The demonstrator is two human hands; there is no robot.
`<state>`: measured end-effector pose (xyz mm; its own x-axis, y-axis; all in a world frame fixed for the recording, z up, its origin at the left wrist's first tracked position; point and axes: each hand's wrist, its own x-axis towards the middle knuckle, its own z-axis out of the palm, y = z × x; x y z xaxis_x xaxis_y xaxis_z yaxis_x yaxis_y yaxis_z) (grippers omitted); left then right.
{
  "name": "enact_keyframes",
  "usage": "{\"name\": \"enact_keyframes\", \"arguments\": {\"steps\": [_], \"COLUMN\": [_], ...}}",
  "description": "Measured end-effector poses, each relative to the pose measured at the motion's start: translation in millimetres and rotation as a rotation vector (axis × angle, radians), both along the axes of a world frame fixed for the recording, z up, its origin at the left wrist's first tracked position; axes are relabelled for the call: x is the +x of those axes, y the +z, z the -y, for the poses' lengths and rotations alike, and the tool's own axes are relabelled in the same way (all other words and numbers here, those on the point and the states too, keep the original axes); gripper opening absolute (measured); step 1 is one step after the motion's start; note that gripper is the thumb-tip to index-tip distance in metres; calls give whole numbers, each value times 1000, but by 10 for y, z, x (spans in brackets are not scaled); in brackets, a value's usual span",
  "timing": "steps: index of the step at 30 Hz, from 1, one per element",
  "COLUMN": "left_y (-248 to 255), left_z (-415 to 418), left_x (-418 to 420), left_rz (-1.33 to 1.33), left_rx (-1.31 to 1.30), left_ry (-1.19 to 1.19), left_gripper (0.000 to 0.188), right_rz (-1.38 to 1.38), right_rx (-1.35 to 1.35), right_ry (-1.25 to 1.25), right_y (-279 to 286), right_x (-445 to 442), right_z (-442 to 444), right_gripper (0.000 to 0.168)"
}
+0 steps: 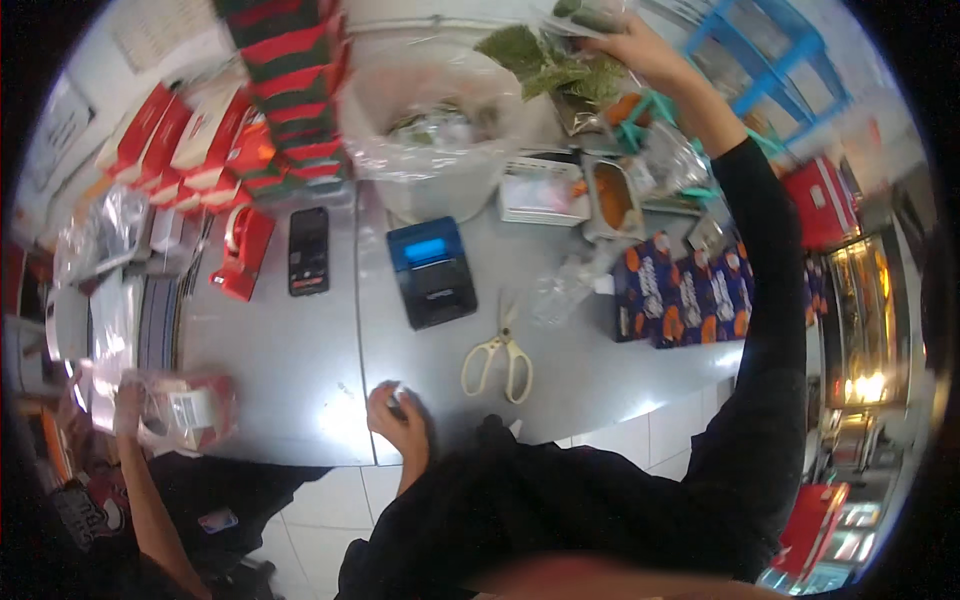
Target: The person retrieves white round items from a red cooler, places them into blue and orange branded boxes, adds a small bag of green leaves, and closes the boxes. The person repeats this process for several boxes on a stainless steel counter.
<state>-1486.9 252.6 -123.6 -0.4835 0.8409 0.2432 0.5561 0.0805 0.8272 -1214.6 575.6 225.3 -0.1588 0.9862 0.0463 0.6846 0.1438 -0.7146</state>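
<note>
My right hand (646, 51) is stretched out to the far back of the metal table, its fingers on a clear plastic bag (589, 16) with dark green pieces inside. Just below that bag lie green leaves (577, 79). My left hand (399, 421) rests at the table's front edge, fingers curled around a small whitish piece (400, 391) too blurred to name. To its right, scissors with cream handles (497, 367) lie with the blades pointing away from me. A dark blue portable printer (433, 281) with a lit blue patch sits beyond them.
A large plastic-lined tub (435, 180) stands at the back. Purple-orange packets (682, 300) line the right, near a metal container of orange powder (613, 196). Left are a phone (309, 251), a red tape dispenser (244, 251) and red boxes (214, 135). A co-worker's hand (129, 405) holds a bagged package (191, 412).
</note>
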Motion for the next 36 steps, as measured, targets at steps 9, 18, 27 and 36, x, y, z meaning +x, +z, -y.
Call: {"name": "enact_keyframes", "arguments": {"steps": [9,18,27,36], "left_y": [1721,2099,1813,783], "left_z": [-445,151,-746,59], "left_x": [1511,3453,3748,4839], "left_rz": [680,794,-546,-291], "left_rx": [505,218,318,311], "left_ry": [-851,-1310,-815,-1706], "left_gripper": [45,15,32,38], "right_rz": [-86,-593,-831,-818], "right_rx": [47,100,213,143], "right_ry": [-41,-426,-471,-405], "right_y": [-40,-1032,-1274,-1450], "right_x": [1295,2472,3631,4570], "right_z": [2594,4285,4127,3363], "right_gripper": [34,39,37,36]}}
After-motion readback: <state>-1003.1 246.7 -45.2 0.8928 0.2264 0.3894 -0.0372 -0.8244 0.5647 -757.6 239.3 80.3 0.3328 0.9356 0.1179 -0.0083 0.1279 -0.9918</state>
